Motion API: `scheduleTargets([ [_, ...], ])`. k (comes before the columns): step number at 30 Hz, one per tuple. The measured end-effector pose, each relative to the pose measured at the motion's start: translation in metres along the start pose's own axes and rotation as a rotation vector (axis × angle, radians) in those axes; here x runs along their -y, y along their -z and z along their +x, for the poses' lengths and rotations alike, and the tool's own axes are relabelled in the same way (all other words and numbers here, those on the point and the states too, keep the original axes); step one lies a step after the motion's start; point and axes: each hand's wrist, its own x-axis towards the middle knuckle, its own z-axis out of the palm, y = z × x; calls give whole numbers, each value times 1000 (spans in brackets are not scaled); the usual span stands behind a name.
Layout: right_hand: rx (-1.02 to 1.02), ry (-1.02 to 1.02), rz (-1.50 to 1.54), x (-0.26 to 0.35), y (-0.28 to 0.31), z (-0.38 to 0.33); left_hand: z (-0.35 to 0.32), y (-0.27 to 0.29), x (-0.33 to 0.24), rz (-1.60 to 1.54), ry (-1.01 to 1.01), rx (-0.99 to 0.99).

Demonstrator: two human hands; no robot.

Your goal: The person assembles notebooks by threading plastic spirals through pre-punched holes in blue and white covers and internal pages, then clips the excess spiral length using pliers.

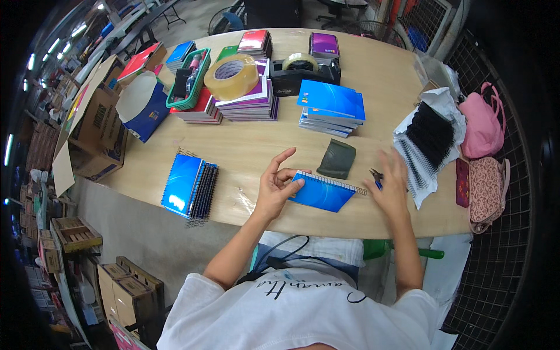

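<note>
My left hand grips a small blue notebook by its left end, thumb on the cover and index finger raised. A wire coil runs along the notebook's upper edge, and its loose end sticks out on the right. My right hand is beside that end, its stretched fingers smeared by motion. Blue-handled pliers show between its thumb and fingers; whether they are held is unclear. A dark green flat piece lies just beyond the notebook.
Coil-bound blue notebooks are stacked on the left. Ahead are a blue notebook stack, a tape dispenser, a tape roll and a green basket. Black coils lie on white wrapping at right, beside a pink bag.
</note>
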Motion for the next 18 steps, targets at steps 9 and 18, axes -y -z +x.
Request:
scheduleTargets([
  [9, -184, 3, 37, -20, 11, -30, -6, -25, -9, 51, 5, -14],
  [18, -261, 788, -97, 76, 68, 43, -7, -35, -22, 278, 39, -11],
])
